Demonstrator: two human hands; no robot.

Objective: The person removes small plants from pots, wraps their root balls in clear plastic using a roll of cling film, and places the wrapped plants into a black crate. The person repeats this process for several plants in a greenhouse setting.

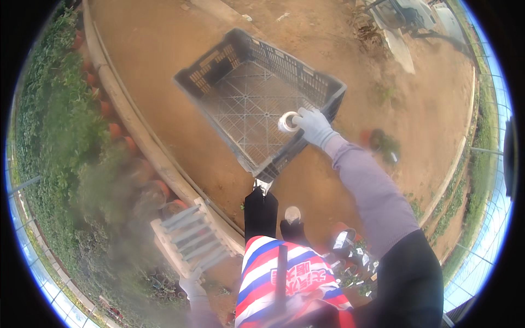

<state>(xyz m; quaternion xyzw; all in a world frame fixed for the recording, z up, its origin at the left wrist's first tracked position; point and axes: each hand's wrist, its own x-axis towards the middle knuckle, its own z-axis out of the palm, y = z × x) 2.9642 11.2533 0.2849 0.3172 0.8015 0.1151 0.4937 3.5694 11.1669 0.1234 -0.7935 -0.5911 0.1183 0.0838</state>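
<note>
My right hand [314,127], in a pale glove, grips what looks like a roll of white tape [288,122] by its edge. It hangs over the near right side of a large black plastic crate [328,82] with slatted walls and a lattice floor. At the lower left, my left hand [191,287], also gloved and slightly blurred, is closed at the near edge of a small stool [188,238] with a pale frame and grey slats. The stool is tilted, and its slats face up. The left fingers are partly hidden.
Leafy plants [60,136] in orange-brown pots line the left, behind a long pale pole [145,134]. Several labelled pots [350,246] stand near my feet at the right. A potted plant [384,143] sits right of the crate. Bare brown soil [136,49] surrounds it.
</note>
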